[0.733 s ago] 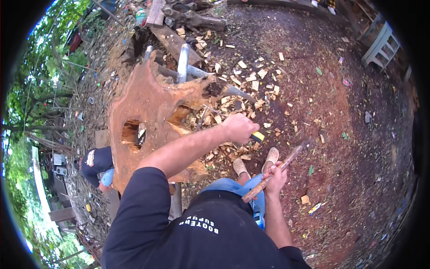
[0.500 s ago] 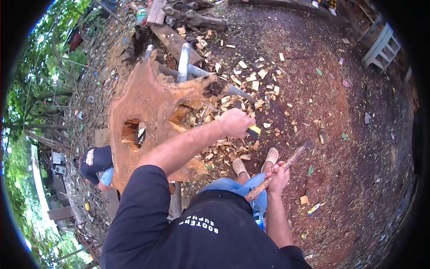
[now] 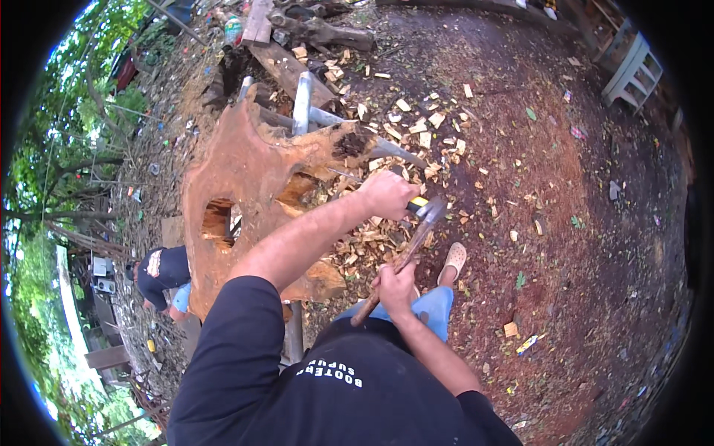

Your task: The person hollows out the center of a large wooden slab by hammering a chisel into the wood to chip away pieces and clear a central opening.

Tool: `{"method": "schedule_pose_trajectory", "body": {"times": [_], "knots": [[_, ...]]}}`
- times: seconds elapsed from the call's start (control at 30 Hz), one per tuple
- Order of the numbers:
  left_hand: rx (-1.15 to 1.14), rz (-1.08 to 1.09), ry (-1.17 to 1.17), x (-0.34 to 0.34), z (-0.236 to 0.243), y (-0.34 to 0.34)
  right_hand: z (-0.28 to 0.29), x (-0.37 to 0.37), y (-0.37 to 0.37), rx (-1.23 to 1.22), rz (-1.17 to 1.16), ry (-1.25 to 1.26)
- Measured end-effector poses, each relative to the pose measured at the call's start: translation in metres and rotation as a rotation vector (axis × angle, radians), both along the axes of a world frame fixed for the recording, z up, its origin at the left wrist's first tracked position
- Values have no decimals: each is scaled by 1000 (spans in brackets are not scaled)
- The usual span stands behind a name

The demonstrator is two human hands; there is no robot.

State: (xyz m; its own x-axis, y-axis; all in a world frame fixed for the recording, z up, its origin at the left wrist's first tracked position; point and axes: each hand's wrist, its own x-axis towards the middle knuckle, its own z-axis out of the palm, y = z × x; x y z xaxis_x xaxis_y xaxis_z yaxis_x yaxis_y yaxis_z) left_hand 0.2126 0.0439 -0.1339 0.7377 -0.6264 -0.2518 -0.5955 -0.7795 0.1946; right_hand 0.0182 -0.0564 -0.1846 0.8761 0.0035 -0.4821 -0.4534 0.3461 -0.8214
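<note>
My left hand [image 3: 388, 195] is closed around a chisel [image 3: 418, 206] with a yellow and black handle. Its thin blade points left toward the edge of a hollow in a large reddish-brown wood slab [image 3: 245, 167]; whether the tip touches the wood I cannot tell. My right hand [image 3: 396, 287] grips the wooden handle of a hammer [image 3: 415, 241]. The hammer's metal head is at the butt end of the chisel, seemingly against it. The slab has an irregular outline and a cut-through opening left of my left forearm.
Metal pipes [image 3: 302, 104] stand by the slab's far end. Wood chips [image 3: 425, 139] litter the ground. A person [image 3: 163, 271] in dark clothing bends beyond the slab's left side. Logs [image 3: 327, 33] lie at the back, and a pale plastic chair [image 3: 634, 72] is at the far right.
My right hand has swung the hammer left, bringing its head from out on the right to the chisel's butt. My left hand and the chisel have shifted only slightly.
</note>
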Motion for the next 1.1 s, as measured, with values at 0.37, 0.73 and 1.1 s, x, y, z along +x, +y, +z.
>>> {"method": "schedule_pose_trajectory", "body": {"times": [0.37, 0.73, 1.1], "knots": [[-41, 59, 17, 1, -3, 3, 17, 36, -102, -31, -640, -85], [30, 114, 4, 6, -5, 5, -3, 27, -89, 113, -294, -34], [7, 143, 2, 18, 4, -3, -24, 17, -38, 123, 33, -40]]}}
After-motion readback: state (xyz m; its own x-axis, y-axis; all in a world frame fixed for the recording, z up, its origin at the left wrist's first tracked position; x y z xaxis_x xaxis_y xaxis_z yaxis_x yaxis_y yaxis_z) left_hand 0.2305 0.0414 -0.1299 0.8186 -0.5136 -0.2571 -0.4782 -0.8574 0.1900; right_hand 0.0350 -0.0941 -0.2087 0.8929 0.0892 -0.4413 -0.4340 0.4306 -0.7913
